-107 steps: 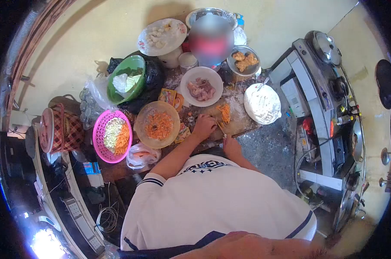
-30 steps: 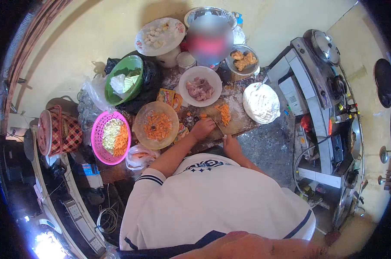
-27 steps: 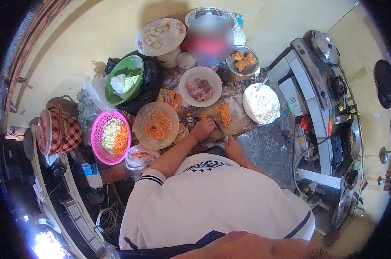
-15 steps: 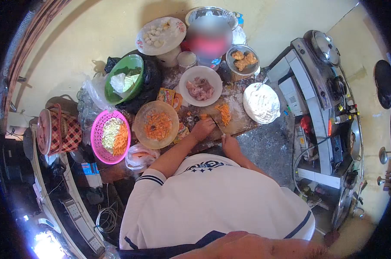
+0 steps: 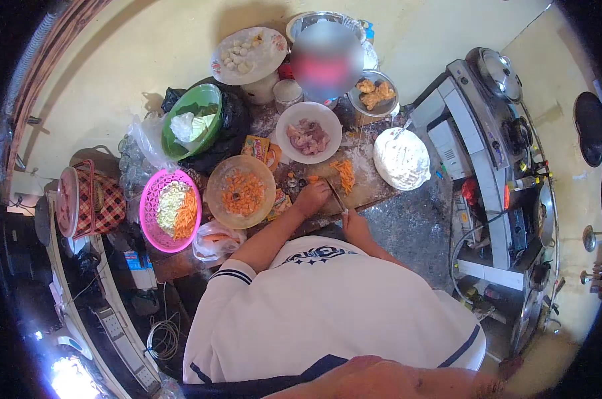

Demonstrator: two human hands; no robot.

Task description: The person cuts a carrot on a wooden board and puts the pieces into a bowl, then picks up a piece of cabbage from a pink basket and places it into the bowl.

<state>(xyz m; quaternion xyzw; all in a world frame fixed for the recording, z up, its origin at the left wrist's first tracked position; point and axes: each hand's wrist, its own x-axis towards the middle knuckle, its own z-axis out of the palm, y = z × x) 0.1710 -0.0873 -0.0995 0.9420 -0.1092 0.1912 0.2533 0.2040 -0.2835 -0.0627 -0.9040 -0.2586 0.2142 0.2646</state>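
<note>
Right hand [image 5: 356,226] has the knife [image 5: 337,195] gripped over the cutting board [image 5: 366,194], left hand [image 5: 312,199] on that board, can't tell its grip.

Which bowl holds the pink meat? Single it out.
The white bowl beyond the left hand. It alone shows pink meat; the other white bowl, to its right, holds something white.

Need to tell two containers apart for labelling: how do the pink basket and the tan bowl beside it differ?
- Colour: the basket is bright pink; the bowl is pale tan.
- Wall: the basket's is perforated; the bowl's looks solid.
- Contents: the basket has pale shreds beside orange strips; the bowl has chunkier, mostly orange pieces.
Shared: both are open-topped and hold orange food.
</note>
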